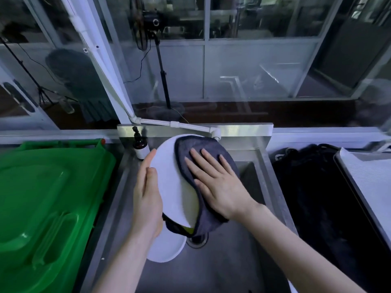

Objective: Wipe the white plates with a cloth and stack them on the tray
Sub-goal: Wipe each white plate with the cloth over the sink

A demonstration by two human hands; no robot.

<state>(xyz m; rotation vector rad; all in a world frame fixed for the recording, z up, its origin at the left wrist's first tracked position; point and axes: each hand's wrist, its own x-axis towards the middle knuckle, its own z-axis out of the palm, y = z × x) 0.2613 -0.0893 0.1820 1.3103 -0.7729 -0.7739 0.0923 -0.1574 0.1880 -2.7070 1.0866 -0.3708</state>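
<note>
I hold a white plate (169, 182) tilted above the steel sink (228, 261). My left hand (147, 199) grips the plate's left rim, fingers curled behind it. My right hand (213, 182) lies flat, fingers straight, pressing a dark grey cloth (209, 144) against the plate's right half. The cloth drapes over the plate's right edge and hangs below it. A second white plate (167, 248) lies in the sink basin under the held one. At the far right edge stands the tray (368, 182), pale with a dark rim.
A green bin lid (46, 204) fills the left side beside the sink. A brown pump bottle (140, 144) stands at the sink's back left corner. A white pipe tap (214, 135) ends behind the plate. A black mass (313, 187) lies between sink and tray.
</note>
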